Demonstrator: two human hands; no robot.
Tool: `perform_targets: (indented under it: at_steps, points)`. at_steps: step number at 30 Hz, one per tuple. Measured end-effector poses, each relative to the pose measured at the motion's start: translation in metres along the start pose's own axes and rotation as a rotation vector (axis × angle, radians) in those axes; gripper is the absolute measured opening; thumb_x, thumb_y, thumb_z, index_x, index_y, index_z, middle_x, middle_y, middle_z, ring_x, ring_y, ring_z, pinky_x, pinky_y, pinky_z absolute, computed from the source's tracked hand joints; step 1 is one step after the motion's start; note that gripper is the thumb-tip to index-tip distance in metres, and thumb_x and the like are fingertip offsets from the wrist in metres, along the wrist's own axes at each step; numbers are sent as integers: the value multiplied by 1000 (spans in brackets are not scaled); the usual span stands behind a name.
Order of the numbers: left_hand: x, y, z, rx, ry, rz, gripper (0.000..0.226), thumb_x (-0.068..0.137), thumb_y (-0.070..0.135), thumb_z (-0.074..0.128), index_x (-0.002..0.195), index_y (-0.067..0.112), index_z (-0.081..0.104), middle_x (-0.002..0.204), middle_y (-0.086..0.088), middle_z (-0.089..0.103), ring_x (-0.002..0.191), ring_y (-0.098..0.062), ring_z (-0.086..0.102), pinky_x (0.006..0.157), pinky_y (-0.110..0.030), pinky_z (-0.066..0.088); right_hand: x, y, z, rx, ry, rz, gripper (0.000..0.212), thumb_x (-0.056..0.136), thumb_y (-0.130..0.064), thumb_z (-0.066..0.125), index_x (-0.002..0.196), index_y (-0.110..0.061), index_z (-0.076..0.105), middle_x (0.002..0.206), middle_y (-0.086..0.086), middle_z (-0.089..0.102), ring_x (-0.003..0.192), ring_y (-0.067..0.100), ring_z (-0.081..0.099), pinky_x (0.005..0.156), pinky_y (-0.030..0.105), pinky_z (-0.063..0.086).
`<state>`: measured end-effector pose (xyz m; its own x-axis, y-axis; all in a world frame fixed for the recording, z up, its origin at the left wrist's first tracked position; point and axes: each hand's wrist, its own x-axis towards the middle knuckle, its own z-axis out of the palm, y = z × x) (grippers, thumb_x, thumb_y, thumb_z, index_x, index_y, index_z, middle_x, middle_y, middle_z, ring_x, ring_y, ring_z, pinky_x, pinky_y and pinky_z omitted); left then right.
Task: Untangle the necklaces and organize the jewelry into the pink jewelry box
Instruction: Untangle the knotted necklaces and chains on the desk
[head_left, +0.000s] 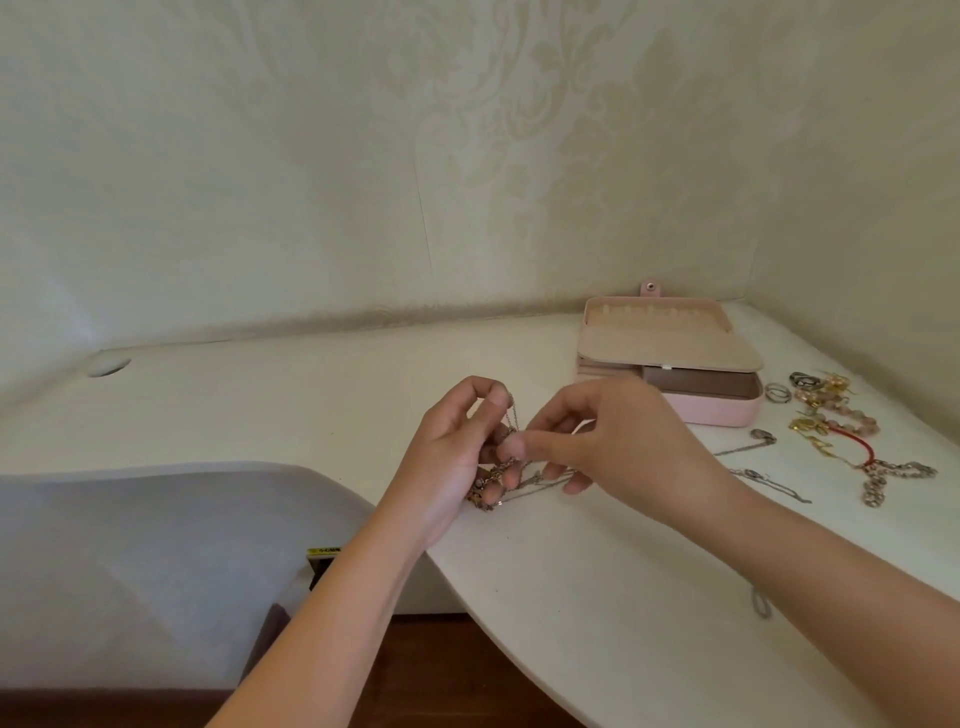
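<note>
A tangle of thin necklace chains (493, 483) hangs between my hands above the white desk. My left hand (457, 452) holds the bunch with curled fingers, a chain running up to its fingertips. My right hand (597, 441) pinches a strand beside it with thumb and forefinger. The pink jewelry box (717, 410) stands behind my right hand, its upper tray swung back and a lower compartment showing. More jewelry lies to the right: rings (779, 392), gold pieces (826, 389), a red cord bracelet (857, 441) and silver chains (769, 478).
The white desk (311, 405) has a curved front edge and meets the patterned wall behind and at the right. A cable hole (109, 366) sits at the far left. A grey chair back (156, 561) stands below the desk edge on the left.
</note>
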<state>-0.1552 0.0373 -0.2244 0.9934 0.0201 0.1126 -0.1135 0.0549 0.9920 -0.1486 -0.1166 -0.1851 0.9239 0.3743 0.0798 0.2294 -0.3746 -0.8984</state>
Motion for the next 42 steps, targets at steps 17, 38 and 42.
perform_targets:
  at_steps: [17, 38, 42]
  points:
    - [-3, -1, 5, 250, 46, 101, 19, 97, 30, 49, 82, 17, 50, 44, 6, 40, 36, -12, 39, 36, -18, 31, 6, 7, -3, 247, -101, 136, 5, 79, -1, 73, 79, -6, 74, 72, 15, 73, 63, 15, 69, 63, 18, 56]
    - [-3, 0, 2, 21, 97, 55, 27, 101, 29, 38, 82, 10, 38, 44, 8, 29, 39, -5, 23, 37, -15, 23, 16, 16, -5, 722, -223, 280, 13, 84, 1, 61, 71, -3, 65, 69, 9, 65, 58, 11, 63, 61, 16, 56]
    - [-3, 1, 2, -6, 133, 51, 26, 102, 29, 36, 84, 10, 37, 44, 8, 31, 39, -4, 24, 37, -14, 23, 17, 17, 2, 797, -151, 276, 23, 85, 5, 60, 65, -7, 55, 71, 9, 67, 58, 12, 64, 60, 17, 56]
